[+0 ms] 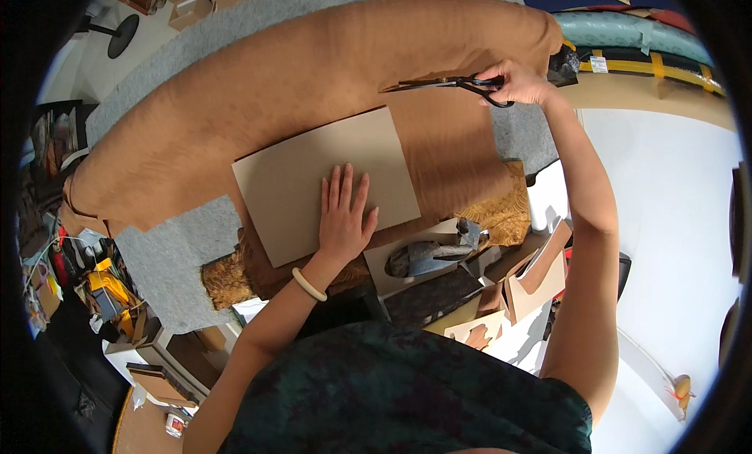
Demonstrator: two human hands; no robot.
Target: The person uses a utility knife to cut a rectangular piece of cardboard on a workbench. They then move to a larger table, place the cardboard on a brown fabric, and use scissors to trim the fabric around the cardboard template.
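My left hand point(343, 219) lies flat with fingers stretched out on a beige rectangular board point(290, 180). The board rests on brown suede-like material point(450, 152), part of which is a wide roll point(298, 70) across the far side. My right hand point(517, 84) grips the black handles of a pair of scissors point(446, 83) beyond the board's far right corner. The scissor blades point left, close above the brown material near the roll. Whether the blades touch the material, I cannot tell.
Grey felt point(172, 246) covers the table under the material. Gold patterned cloth point(509, 207) hangs at the near edge. An open box with cardboard pieces point(536, 285) stands near right. Teal rolled material point(634, 32) lies far right, and cluttered bags point(110, 289) sit at left.
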